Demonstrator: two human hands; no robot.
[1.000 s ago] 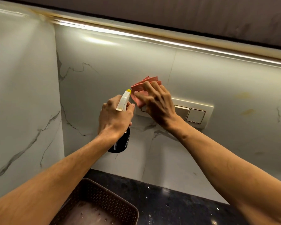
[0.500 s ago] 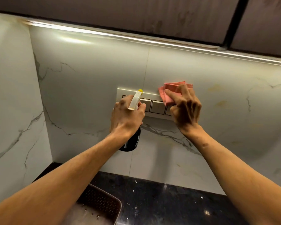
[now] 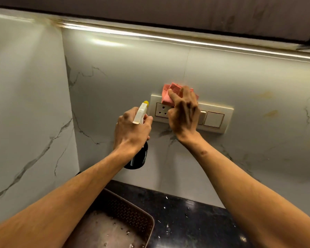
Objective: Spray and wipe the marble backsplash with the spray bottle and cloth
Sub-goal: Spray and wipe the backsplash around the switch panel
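Both busy: left fingers (image 3: 127,116) wrap spray bottle (image 3: 138,158); right fingers (image 3: 174,95), extended, press cloth (image 3: 166,99).

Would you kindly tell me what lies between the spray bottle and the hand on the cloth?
In the head view, a three-pin wall socket shows between the spray bottle and the right hand pressing the pink cloth.
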